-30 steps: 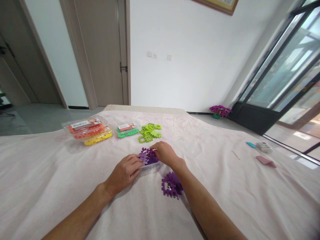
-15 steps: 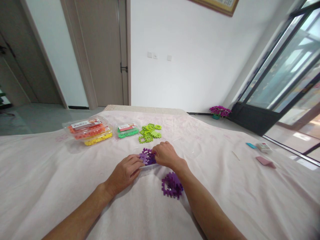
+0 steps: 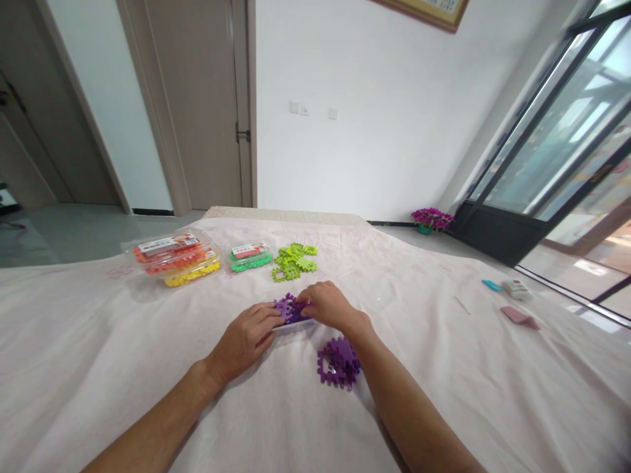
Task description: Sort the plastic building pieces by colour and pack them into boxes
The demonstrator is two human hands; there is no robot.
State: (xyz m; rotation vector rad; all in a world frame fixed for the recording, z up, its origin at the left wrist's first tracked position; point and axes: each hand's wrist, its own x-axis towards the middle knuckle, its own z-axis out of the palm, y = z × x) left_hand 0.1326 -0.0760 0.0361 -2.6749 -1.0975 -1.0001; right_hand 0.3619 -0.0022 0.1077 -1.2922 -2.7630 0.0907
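A small clear plastic box (image 3: 296, 326) sits in front of me, filled with purple interlocking plastic pieces (image 3: 290, 309), some lighter than others. My left hand (image 3: 251, 330) is closed on the box's left end, fingertips over its edge against a light purple piece. From the right, my right hand (image 3: 328, 305) reaches over the other end, its curled fingers gripping purple pieces inside; the fingertips are partly hidden. Nearer to me, beside my right forearm, lies a loose pile of darker purple pieces (image 3: 338, 363).
Behind the box lie loose lime-green pieces (image 3: 294, 263). Left of them are a closed box of green pieces (image 3: 250, 256) and stacked boxes of orange (image 3: 172, 253) and yellow pieces (image 3: 193, 272). A pink cloth (image 3: 520, 316), blue item (image 3: 493, 285) and white item (image 3: 516, 290) lie far right.
My right hand's fingers have shifted slightly over the purple pieces, and more of the box's front side shows. My left hand stays at the box's left end.
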